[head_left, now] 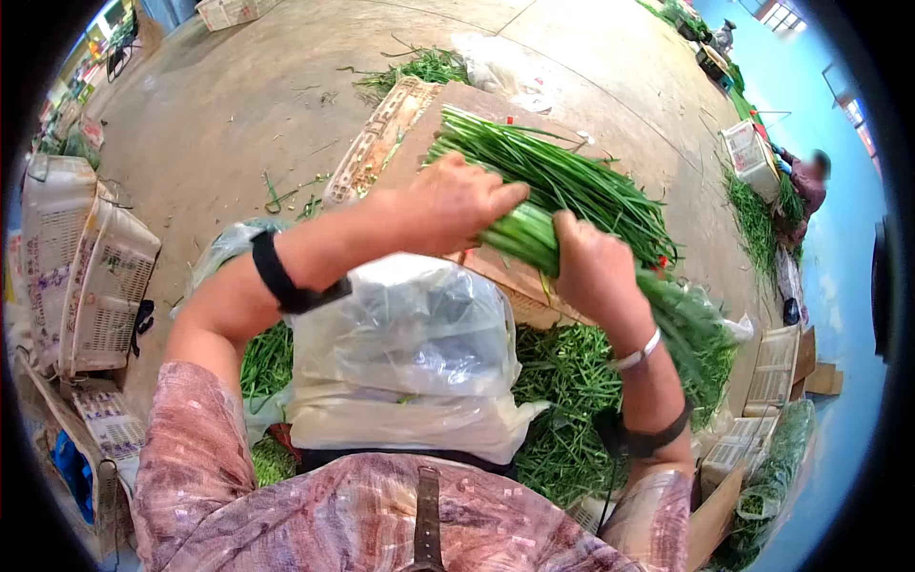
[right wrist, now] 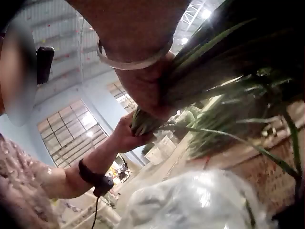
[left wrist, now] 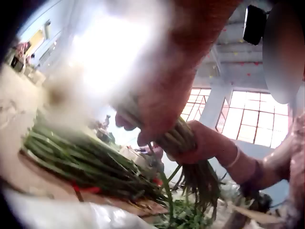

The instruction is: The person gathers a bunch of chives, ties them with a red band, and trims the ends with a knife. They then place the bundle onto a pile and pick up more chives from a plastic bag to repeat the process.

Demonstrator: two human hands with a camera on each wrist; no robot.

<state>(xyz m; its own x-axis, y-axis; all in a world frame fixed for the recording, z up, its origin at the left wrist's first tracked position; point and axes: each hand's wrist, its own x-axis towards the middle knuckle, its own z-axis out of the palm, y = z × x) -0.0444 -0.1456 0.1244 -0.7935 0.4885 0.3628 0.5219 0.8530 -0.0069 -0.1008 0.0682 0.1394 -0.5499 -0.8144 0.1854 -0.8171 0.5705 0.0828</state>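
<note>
Both hands grip one bunch of garlic chives [head_left: 522, 234] above the front edge of a board. My left hand [head_left: 462, 202] curls round the pale stem end, and my right hand [head_left: 599, 272] holds the bunch farther along, thumb on top. In the right wrist view the dark leaves [right wrist: 214, 62] fan out past the right hand; in the head view they hang to the right of it. Behind the hands a larger pile of garlic chives [head_left: 562, 176] lies on the brown board [head_left: 410, 157], with red ties [left wrist: 86, 190] beside it in the left wrist view.
The board rests on a plastic crate [head_left: 367, 143]. Clear plastic sheeting [head_left: 410, 334] covers my lap, with loose green trimmings [head_left: 572, 410] heaped beside it. White crates [head_left: 105, 276] stand at the left. Another person [head_left: 810, 191] works near the blue wall at the right.
</note>
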